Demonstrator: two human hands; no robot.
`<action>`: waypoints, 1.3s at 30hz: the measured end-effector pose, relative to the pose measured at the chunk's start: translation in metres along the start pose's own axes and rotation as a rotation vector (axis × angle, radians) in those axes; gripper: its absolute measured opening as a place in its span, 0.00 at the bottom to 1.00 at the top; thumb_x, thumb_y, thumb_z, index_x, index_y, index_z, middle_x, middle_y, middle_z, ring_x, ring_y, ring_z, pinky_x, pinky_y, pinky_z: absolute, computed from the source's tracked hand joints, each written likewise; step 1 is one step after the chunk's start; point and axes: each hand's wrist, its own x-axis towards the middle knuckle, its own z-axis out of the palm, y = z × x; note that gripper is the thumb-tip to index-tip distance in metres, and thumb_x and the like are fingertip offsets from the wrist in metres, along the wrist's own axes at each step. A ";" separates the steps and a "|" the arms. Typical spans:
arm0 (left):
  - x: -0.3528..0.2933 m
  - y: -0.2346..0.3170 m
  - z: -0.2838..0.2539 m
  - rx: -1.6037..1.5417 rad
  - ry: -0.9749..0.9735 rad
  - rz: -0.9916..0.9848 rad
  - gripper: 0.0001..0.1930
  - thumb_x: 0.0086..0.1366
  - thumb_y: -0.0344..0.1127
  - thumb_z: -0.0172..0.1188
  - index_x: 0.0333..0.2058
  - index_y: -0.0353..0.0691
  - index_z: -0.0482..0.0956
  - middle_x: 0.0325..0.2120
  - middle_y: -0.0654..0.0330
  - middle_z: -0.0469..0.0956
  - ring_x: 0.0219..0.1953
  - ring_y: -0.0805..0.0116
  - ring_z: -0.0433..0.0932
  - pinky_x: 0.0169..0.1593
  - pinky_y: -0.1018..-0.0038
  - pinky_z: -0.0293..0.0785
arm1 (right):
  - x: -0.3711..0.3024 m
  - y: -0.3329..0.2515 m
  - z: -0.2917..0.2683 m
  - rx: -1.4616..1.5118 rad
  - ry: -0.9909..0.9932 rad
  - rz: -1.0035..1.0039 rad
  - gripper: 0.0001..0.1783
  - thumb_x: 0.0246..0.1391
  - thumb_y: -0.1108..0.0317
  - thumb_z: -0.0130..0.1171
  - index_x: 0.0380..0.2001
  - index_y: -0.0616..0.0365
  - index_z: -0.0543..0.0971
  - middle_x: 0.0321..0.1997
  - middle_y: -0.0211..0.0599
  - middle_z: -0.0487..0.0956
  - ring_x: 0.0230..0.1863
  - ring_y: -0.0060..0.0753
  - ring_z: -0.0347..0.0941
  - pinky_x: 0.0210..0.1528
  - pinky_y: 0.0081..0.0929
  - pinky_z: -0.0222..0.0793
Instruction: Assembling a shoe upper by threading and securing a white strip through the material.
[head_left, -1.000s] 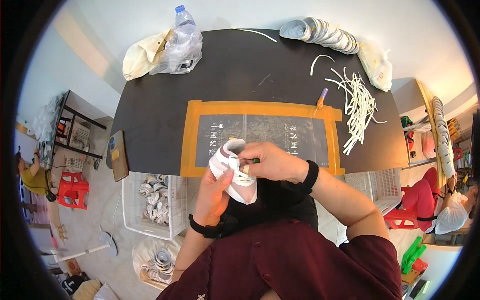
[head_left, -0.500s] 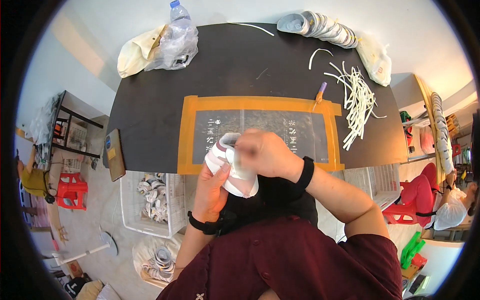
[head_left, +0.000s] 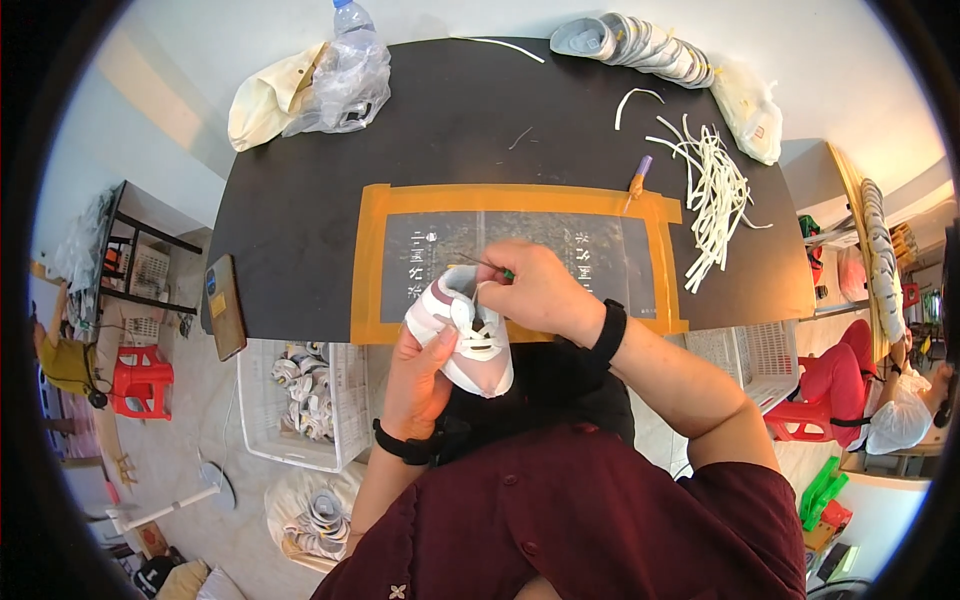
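A small white and pink sneaker [head_left: 480, 368] is held over the table's near edge, its toe toward me. My left hand [head_left: 418, 375] is closed around its side, the thumb pressed near the laces. A white shoelace [head_left: 478, 340] crosses the front of the shoe. At the shoe's opening, my right hand [head_left: 540, 290] is closed on a thin metal tool with a green handle [head_left: 507, 274]; its slim shaft points left. Whitish lace shows by the right fingertips, but whether they grip it I cannot tell.
Orange tape frames a printed sheet [head_left: 520, 240] on the dark table [head_left: 300, 220]. White laces [head_left: 715, 210] lie right, near a purple-handled tool [head_left: 642, 172]. Stacked shoe parts [head_left: 640, 50] stand at the back. A phone [head_left: 225, 305] lies left, above a crate [head_left: 300, 450]. People sit on both sides.
My right hand has shifted slightly up and right, off the shoe's front. The crossing lace and green-handled tool now show clearly. The shoe stays in my left hand.
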 end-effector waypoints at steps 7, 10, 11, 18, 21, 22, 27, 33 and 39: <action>-0.004 -0.005 -0.017 -0.007 0.025 0.009 0.26 0.65 0.30 0.60 0.61 0.39 0.67 0.53 0.57 0.76 0.56 0.62 0.74 0.62 0.63 0.69 | -0.008 0.005 0.006 0.260 -0.071 0.052 0.07 0.52 0.69 0.60 0.33 0.61 0.78 0.33 0.34 0.77 0.36 0.27 0.72 0.40 0.28 0.70; -0.009 -0.007 -0.025 -0.125 -0.037 0.031 0.29 0.64 0.35 0.63 0.61 0.36 0.65 0.53 0.57 0.75 0.55 0.64 0.75 0.60 0.65 0.71 | -0.025 0.001 0.000 0.379 0.021 0.011 0.08 0.57 0.70 0.58 0.39 0.60 0.77 0.36 0.30 0.77 0.38 0.22 0.71 0.43 0.26 0.70; -0.011 -0.009 -0.031 -0.119 -0.036 0.035 0.29 0.64 0.35 0.63 0.61 0.36 0.65 0.53 0.57 0.75 0.55 0.64 0.75 0.60 0.65 0.71 | -0.032 -0.001 -0.004 0.371 0.132 -0.005 0.09 0.58 0.69 0.58 0.41 0.61 0.77 0.36 0.31 0.79 0.39 0.23 0.73 0.44 0.27 0.71; -0.016 -0.007 -0.050 -0.362 -0.239 0.072 0.31 0.60 0.55 0.64 0.57 0.45 0.72 0.52 0.55 0.77 0.56 0.57 0.75 0.61 0.54 0.70 | -0.083 -0.011 -0.009 0.101 0.190 -0.227 0.11 0.54 0.71 0.62 0.41 0.57 0.78 0.38 0.38 0.77 0.39 0.35 0.77 0.41 0.30 0.73; -0.025 0.001 -0.025 -0.407 -0.010 0.044 0.33 0.57 0.52 0.68 0.55 0.37 0.71 0.46 0.58 0.79 0.54 0.57 0.76 0.60 0.54 0.72 | -0.095 -0.013 -0.009 0.004 0.208 -0.350 0.14 0.50 0.72 0.66 0.41 0.55 0.78 0.39 0.38 0.78 0.40 0.40 0.78 0.40 0.32 0.75; -0.027 0.003 -0.019 -0.392 -0.019 0.035 0.36 0.56 0.53 0.68 0.58 0.37 0.68 0.49 0.56 0.77 0.55 0.57 0.75 0.61 0.55 0.71 | -0.096 -0.013 -0.009 0.005 0.214 -0.345 0.14 0.50 0.73 0.65 0.42 0.55 0.78 0.39 0.38 0.78 0.39 0.40 0.78 0.39 0.31 0.75; -0.013 0.042 0.009 0.253 -0.146 0.266 0.34 0.58 0.32 0.67 0.62 0.35 0.62 0.58 0.55 0.70 0.61 0.60 0.70 0.64 0.63 0.66 | -0.089 -0.012 -0.018 0.015 0.316 -0.384 0.14 0.51 0.76 0.62 0.42 0.55 0.78 0.40 0.39 0.77 0.39 0.39 0.78 0.37 0.30 0.76; 0.032 0.055 0.055 1.343 -0.211 0.352 0.17 0.61 0.28 0.61 0.49 0.35 0.72 0.39 0.50 0.79 0.41 0.57 0.82 0.44 0.69 0.78 | -0.068 -0.016 -0.017 -0.152 0.446 -0.491 0.22 0.49 0.74 0.61 0.50 0.51 0.76 0.46 0.39 0.77 0.41 0.44 0.79 0.40 0.33 0.78; 0.047 0.031 0.057 1.734 -0.345 0.582 0.20 0.57 0.34 0.65 0.47 0.39 0.72 0.37 0.52 0.79 0.41 0.49 0.78 0.41 0.59 0.76 | -0.069 0.021 -0.005 -0.338 0.278 -0.143 0.20 0.52 0.69 0.57 0.50 0.50 0.75 0.50 0.39 0.77 0.40 0.47 0.79 0.37 0.40 0.77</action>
